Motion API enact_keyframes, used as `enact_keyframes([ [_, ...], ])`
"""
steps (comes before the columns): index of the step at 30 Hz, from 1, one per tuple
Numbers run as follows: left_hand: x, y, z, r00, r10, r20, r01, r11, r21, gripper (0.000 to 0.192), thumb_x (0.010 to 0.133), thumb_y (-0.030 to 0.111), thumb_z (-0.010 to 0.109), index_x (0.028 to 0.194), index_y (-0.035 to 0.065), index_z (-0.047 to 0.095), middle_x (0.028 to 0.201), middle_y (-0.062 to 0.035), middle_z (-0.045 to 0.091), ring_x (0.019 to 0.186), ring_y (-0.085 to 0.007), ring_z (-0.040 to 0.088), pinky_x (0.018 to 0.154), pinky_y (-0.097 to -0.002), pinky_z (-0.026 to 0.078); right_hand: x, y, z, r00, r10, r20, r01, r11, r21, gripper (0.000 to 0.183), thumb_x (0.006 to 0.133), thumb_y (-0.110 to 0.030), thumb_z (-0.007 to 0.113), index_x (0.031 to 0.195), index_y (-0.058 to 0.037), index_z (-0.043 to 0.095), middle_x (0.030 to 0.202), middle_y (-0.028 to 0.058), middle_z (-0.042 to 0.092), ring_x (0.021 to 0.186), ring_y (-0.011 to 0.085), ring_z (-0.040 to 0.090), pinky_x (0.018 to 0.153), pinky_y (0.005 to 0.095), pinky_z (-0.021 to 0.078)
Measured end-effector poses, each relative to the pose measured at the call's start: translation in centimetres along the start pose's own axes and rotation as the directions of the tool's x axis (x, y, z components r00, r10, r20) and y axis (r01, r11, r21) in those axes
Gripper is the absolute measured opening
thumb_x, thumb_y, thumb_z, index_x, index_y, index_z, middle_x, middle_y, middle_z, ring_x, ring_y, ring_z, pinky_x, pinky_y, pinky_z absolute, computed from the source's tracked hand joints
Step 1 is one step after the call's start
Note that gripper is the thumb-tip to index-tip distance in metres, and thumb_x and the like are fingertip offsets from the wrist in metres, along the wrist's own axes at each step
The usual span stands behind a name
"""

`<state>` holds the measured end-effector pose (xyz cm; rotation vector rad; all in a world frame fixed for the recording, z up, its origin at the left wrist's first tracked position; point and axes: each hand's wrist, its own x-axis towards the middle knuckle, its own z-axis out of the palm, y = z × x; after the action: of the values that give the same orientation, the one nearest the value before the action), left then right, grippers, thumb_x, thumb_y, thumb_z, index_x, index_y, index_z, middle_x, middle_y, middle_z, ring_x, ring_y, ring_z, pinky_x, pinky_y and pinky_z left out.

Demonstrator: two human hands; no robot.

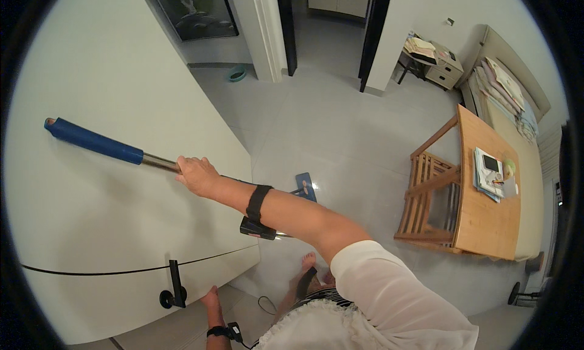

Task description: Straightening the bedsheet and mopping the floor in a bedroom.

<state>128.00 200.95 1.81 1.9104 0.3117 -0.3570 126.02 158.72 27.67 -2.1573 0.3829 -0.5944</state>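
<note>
My right hand [199,175] reaches across to the left, wrapped around the metal pole of a flat mop. The pole's blue grip [96,141] sticks out beyond my fist, in front of a white door [137,204]. Part of the pole is hidden by my forearm, and the blue mop head [305,187] shows on the floor past it. Low in the view, my left hand [211,298] is at the door's near edge, close to the black lever handle [175,286]. Its fingers are partly hidden, so their hold is unclear.
On the right a folding wooden table [483,222] bears papers and small items, beside a bed [531,213]. A nightstand [445,71] stands by the far wall. A green bowl [237,74] sits on the floor near a doorway with black frames [286,30].
</note>
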Motion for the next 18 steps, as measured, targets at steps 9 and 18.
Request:
enact_keyframes([
  [9, 1.3, 1.5, 1.8, 0.991, 0.06, 0.119, -0.093, 0.952, 0.293, 0.019, 0.073, 0.007, 0.057, 0.09, -0.0002, 0.057, 0.084, -0.0116, 0.059, 0.069, -0.0205, 0.052, 0.062, -0.0312, 0.043, -3.2, 3.3, -1.2, 0.99, 0.048, -0.135, -0.063, 0.992, -0.11, 0.035, 0.075, -0.025, 0.057, 0.099, -0.0036, 0.045, 0.097, 0.0162, 0.05, 0.091, 0.0307, 0.048, 0.077, 0.0412, 0.0363],
  [18, -3.4, 6.2, 9.4, 0.92, -0.013, 0.391, -0.165, 0.893, 0.418, 0.02, 0.075, 0.01, 0.055, 0.092, 0.0001, 0.054, 0.085, -0.0125, 0.058, 0.069, -0.0216, 0.054, 0.061, -0.0318, 0.044, -27.4, 14.3, -12.1, 0.829, 0.543, -0.132, -0.534, 0.84, 0.097, 0.023, 0.079, -0.024, 0.049, 0.086, -0.003, 0.053, 0.087, 0.0166, 0.053, 0.084, 0.0281, 0.053, 0.072, 0.0374, 0.0422],
])
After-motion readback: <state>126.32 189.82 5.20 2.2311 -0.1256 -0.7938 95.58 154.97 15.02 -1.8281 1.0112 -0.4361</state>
